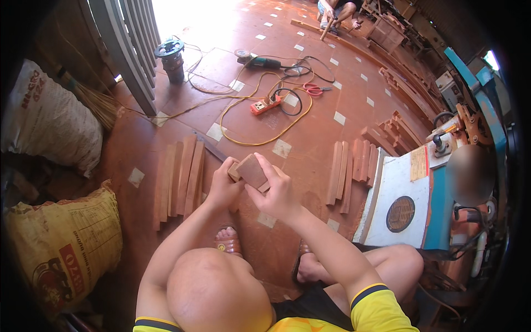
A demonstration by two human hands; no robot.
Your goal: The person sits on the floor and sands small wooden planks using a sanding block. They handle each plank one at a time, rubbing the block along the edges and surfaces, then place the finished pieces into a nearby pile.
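Observation:
My right hand (278,191) grips a flat brown block (253,170), with the thumb below and the fingers along its far side. The block lies against a lighter wooden piece (234,171), whose end shows in my closed left hand (223,185). Most of that piece is hidden by my fingers and the block. Both hands are together in front of me, above the tiled floor. To the left of my left hand, several wooden strips (178,180) lie side by side. More wooden strips (338,171) lie to the right of my right hand.
Ahead on the floor are an angle grinder (260,62), a dark power tool (172,61), red-handled scissors (316,88) and a red power strip (265,105) with looping cords. Sacks (69,243) stand left. A white and teal machine (398,180) stands right. Another person (338,11) sits far off.

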